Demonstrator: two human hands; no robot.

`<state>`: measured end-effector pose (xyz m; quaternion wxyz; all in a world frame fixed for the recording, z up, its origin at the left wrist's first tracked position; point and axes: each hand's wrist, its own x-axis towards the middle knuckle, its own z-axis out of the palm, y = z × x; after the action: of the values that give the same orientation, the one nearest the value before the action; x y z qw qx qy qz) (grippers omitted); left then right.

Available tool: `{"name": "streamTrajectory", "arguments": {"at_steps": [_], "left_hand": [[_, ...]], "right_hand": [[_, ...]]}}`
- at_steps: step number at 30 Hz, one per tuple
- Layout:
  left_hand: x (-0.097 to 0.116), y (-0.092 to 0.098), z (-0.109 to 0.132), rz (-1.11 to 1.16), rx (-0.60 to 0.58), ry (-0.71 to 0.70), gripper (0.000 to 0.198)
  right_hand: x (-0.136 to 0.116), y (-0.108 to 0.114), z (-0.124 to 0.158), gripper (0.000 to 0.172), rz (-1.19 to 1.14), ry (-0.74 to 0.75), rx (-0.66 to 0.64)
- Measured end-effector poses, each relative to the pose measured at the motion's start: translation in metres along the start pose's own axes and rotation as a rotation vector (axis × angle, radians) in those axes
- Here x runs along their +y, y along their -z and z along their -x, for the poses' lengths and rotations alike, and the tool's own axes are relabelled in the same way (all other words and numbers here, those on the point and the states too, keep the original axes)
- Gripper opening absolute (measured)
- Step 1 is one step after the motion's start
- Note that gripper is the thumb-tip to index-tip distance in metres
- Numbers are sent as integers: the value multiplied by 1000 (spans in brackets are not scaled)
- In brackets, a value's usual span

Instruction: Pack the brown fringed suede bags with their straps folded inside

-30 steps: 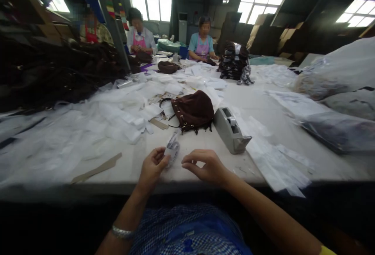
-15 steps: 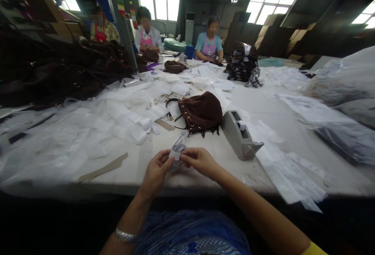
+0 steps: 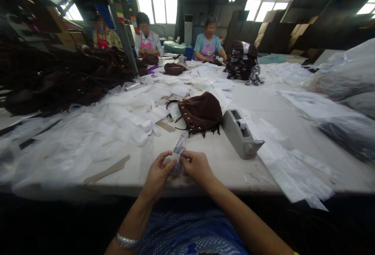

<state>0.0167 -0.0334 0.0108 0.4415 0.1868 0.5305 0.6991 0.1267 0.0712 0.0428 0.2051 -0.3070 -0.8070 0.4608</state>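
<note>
Near the front edge of the table, a grey-and-white patterned strap (image 3: 179,144) is gathered up with a white wrap round its middle. My left hand (image 3: 157,173) pinches it from the left between thumb and fingers. From the right, the bent fingers of my right hand (image 3: 197,168) press on the same strap and hide part of the wrap. Just beyond both hands lies a dark brown drawstring bag (image 3: 202,112) on its side, with gold eyelets and a handle. To its right stands a grey tape dispenser (image 3: 238,133).
White paper and plastic sheets (image 3: 117,118) cover the left of the table (image 3: 216,161). A grey-brown cardboard strip (image 3: 108,169) lies at front left. Brown bags (image 3: 73,75) are heaped far left, and a brown stack (image 3: 241,61) stands at back right. Several people work across the table.
My right hand's fingers have curled in closer over the strap, and less of the white wrap shows. My left hand keeps its hold. The bag and dispenser stay put.
</note>
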Motion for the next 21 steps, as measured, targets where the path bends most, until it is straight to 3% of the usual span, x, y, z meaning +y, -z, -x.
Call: {"name": "streamTrajectory", "arguments": {"at_steps": [6,13,16,18,21], "left_hand": [[1,1,2,-52,-10,-15,48],[0,2,4,-180,-46,-89,41],[3,1,4,-234,-51,-117,34],[5,0,4,-253,-30,-137,34],[5,0,3,-275,7,-181,34]], "right_hand": [[1,5,0,20,270,132,47],[5,5,-4,17,438,104,60],[11,6,-3,18,241,88,43],[14,8,1,19,-25,48,-24],[15,9,11,27,-517,-128,-145]]}}
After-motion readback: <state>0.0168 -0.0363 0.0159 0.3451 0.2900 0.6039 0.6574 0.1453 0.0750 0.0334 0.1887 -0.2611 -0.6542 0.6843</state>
